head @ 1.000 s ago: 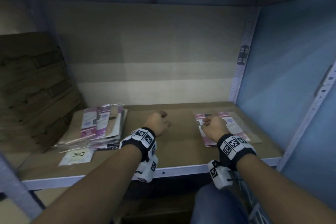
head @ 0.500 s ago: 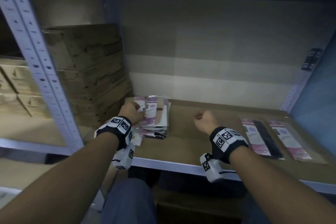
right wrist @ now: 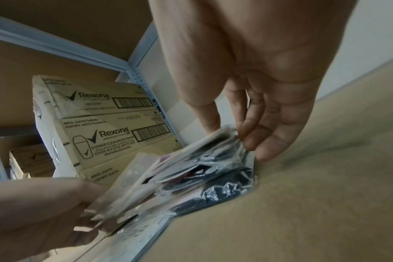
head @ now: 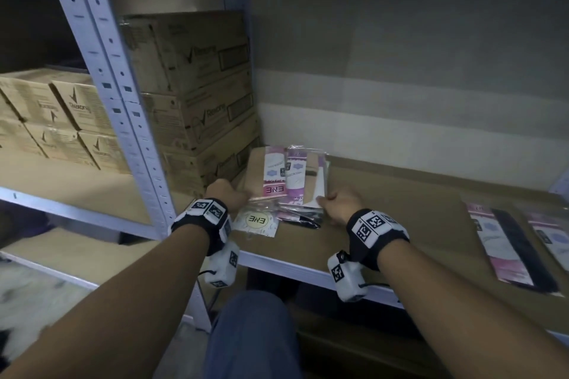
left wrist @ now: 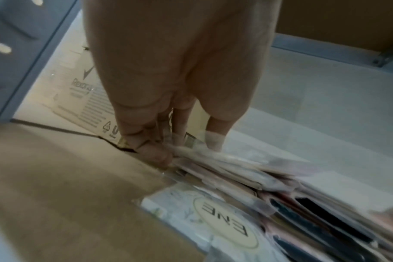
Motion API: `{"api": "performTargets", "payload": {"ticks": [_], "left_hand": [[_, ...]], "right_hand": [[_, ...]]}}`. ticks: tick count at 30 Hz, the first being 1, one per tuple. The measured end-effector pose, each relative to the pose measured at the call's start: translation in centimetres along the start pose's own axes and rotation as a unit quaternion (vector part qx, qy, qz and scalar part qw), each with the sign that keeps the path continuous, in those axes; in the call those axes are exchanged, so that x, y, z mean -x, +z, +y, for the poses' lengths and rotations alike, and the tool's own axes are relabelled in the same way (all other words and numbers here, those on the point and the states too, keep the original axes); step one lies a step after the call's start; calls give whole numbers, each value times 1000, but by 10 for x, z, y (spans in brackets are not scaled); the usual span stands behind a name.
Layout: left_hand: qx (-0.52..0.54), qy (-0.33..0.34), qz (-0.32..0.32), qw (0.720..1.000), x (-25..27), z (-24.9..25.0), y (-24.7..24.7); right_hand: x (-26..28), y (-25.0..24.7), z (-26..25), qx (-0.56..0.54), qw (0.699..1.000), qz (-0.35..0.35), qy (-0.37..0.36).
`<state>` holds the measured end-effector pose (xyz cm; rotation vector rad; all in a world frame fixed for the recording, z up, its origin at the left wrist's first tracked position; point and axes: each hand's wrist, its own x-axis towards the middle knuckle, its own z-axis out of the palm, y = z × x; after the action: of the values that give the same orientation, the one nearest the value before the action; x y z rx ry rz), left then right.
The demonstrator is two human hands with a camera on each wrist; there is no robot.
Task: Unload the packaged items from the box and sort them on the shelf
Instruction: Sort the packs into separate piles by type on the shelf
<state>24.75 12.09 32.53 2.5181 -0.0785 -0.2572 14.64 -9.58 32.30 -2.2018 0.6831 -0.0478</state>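
Observation:
A stack of flat pink-and-white packs [head: 292,181] lies at the left end of the cardboard-lined shelf [head: 400,209]. My left hand [head: 243,194] grips the stack's near left corner; in the left wrist view its curled fingers [left wrist: 150,150] pinch the pack edges [left wrist: 224,168]. At the near right corner is my right hand [head: 323,201], with the thumb and fingers [right wrist: 258,140] pinching the top packs [right wrist: 191,159]. One loose pack with a round ENE label [head: 257,220] lies in front of the stack. Two more packs [head: 505,243] lie flat at the right.
Stacked Rexona cartons [head: 197,95] stand hard against the stack's left side. A perforated metal upright [head: 123,120] separates a left bay holding more cartons [head: 55,120]. My knee in jeans [head: 252,332] is below the shelf's front edge.
My left hand reached the stack and took hold of its corner. My right hand left the two packs at the right and came across to the stack's right corner.

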Motion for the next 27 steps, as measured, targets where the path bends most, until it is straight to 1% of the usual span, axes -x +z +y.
{"api": "performTargets", "payload": {"ticks": [2, 7, 9, 12, 15, 17, 18, 21, 23, 25, 27], "left_hand": [[18, -10, -8, 1000, -6, -6, -1], [70, -18, 13, 997, -12, -18, -8], [96, -22, 26, 995, -12, -19, -10], [154, -30, 57, 986, -10, -14, -17], [223, -29, 67, 972, -6, -6, -25], [268, -37, 58, 961, -3, 1, -29], [291, -41, 48, 955, 0, 4, -30], [360, -49, 24, 932, 8, 14, -33], [392, -45, 24, 918, 11, 19, -32], [437, -38, 16, 898, 18, 26, -31], [487, -30, 8, 873, 24, 34, -28]], "right_hand": [[-2, 0, 2, -9, 1000, 0, 4], [-3, -6, 6, -69, 997, 12, 27], [-3, -9, 8, -93, 995, 30, 31], [-1, -15, 8, -100, 993, 59, 32], [3, -21, 7, -151, 984, 90, 43], [8, -24, 6, -218, 970, 95, 57], [12, -26, 6, -269, 957, 85, 65], [23, -33, 3, -417, 904, 57, 75], [29, -38, 3, -462, 882, 57, 67], [33, -45, 5, -480, 873, 61, 58], [37, -52, 9, -490, 868, 67, 51]]}}
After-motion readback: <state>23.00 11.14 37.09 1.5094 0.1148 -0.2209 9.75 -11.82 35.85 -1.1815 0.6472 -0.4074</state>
